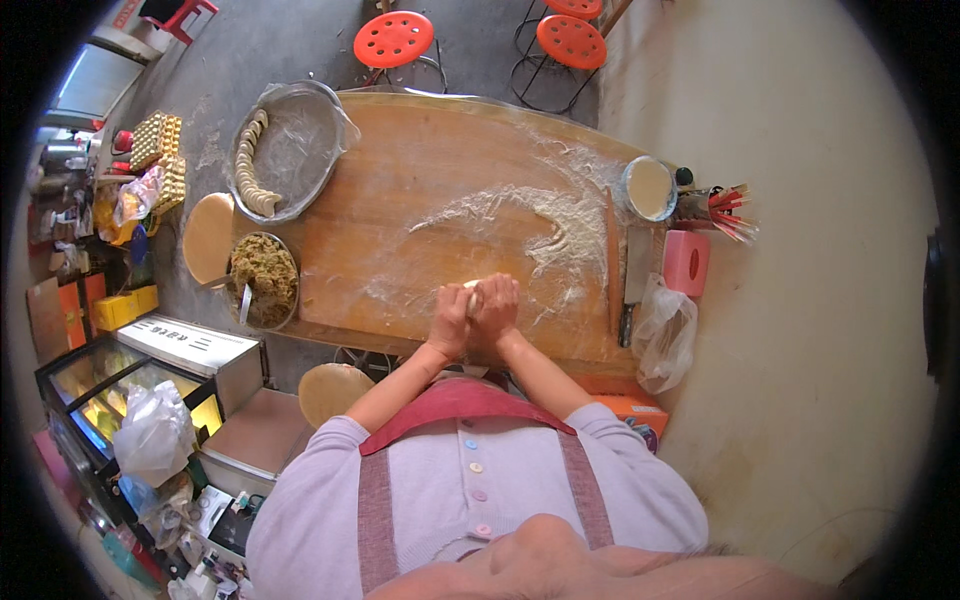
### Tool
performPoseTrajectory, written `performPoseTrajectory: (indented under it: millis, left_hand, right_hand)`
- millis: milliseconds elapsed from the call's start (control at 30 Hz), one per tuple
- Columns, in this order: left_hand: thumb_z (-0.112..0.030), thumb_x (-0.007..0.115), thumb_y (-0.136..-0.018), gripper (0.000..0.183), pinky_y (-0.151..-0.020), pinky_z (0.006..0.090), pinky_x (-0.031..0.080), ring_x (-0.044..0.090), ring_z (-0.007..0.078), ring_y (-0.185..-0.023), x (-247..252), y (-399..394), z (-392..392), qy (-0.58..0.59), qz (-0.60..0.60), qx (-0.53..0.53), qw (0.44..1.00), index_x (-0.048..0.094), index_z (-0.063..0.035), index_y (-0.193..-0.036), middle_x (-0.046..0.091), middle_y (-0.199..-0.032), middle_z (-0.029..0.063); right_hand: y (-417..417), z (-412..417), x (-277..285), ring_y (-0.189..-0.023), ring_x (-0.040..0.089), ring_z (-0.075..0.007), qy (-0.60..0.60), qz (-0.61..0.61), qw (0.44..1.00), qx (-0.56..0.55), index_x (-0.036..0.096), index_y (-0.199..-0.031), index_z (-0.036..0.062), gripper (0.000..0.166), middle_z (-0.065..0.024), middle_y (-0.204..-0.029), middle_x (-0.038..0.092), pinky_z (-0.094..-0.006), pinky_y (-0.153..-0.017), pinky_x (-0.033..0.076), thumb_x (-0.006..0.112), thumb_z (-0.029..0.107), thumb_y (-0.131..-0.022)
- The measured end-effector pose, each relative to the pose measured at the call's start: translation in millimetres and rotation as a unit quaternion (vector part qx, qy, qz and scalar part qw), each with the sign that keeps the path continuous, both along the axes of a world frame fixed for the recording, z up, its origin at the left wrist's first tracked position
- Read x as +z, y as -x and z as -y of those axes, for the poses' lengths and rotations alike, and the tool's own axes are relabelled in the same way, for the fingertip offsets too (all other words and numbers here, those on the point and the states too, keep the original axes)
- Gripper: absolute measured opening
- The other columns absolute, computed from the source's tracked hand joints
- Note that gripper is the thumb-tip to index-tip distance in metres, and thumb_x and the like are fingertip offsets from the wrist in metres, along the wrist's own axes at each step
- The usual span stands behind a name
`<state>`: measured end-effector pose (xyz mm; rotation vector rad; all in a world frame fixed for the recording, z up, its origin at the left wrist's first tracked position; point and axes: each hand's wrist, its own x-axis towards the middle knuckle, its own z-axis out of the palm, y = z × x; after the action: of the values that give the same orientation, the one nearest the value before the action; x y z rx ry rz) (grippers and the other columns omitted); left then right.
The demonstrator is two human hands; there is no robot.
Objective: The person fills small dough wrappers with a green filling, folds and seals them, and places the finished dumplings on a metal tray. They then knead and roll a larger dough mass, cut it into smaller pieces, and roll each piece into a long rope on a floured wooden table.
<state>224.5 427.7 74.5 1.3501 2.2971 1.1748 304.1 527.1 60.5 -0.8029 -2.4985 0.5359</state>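
Close to the near edge of the wooden board (360, 247), both hands meet around a small piece of pale dough (472, 301). My left hand (448, 321) presses it from the left with bent fingers. My right hand (496, 306) closes over it from the other side, so most of the dough is hidden. Loose flour (574, 232) is spread over the board just beyond and right of my hands. To the left, a metal bowl of chopped filling (262, 274) has utensils stuck in it. Behind that bowl, a plastic-lined round tray (300, 157) carries a curved row of dumplings (247, 165).
Along the right side lie a wooden rolling pin (612, 270), a cleaver (637, 262), a bowl of flour (649, 189), a holder of chopsticks (727, 206), a pink tissue box (685, 262) and a plastic bag (666, 334). Orange stools (394, 39) stand beyond the table; a wall (810, 300) rises at right.
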Motion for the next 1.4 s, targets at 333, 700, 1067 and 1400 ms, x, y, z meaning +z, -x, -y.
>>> performPoseTrajectory:
  millis: [333,700,1067,1400]
  left_hand:
    - [-0.002,0.072,-0.069,0.041,-0.090,0.0476,0.043,0.051,0.0395,-0.100,-22.3,68.9,-75.2,0.117,-0.007,0.032,0.993,0.056,-0.0028,-0.106,0.056,-0.106,0.0176]
    - [-0.017,0.066,-0.079,0.052,-0.102,0.0466,0.039,0.047,0.0383,-0.119,-17.3,10.6,-12.7,0.045,-0.025,-0.043,0.998,0.049,-0.0051,-0.127,0.050,-0.128,0.0188]
    - [-0.002,0.067,-0.071,0.050,-0.090,0.0540,0.040,0.048,0.0398,-0.107,-38.3,68.9,-71.5,0.186,-0.028,-0.005,0.982,0.048,-0.0059,-0.117,0.049,-0.115,0.0180]
    - [-0.013,0.062,-0.083,0.052,-0.100,0.0490,0.038,0.047,0.0384,-0.121,-33.8,10.6,12.7,0.070,0.033,-0.061,0.995,0.045,-0.0069,-0.131,0.050,-0.128,0.0193]
  right_hand:
    - [104.0,-95.5,-16.0,-0.093,0.059,-0.0350,0.088,0.012,0.989,-0.114,0.061,-0.091,0.0069,0.025,-0.0138,-0.091,0.064,-0.0497,-0.083,0.044,0.047,0.026,-0.098]
    - [25.7,-6.5,-6.5,-0.084,0.056,-0.0316,0.046,-0.031,0.995,-0.083,0.058,-0.083,0.0095,0.015,-0.0114,-0.084,0.058,-0.0446,-0.076,0.043,0.054,0.022,-0.091]
    - [95.9,-75.6,-11.9,-0.096,0.057,-0.0312,0.084,0.048,0.988,-0.124,0.063,-0.089,0.0084,0.025,-0.0106,-0.095,0.065,-0.0458,-0.084,0.044,0.049,0.027,-0.098]
    - [19.2,11.3,7.3,-0.087,0.059,-0.0323,0.074,-0.024,0.997,-0.029,0.062,-0.091,0.0089,0.013,-0.0107,-0.090,0.063,-0.0430,-0.079,0.045,0.054,0.018,-0.093]
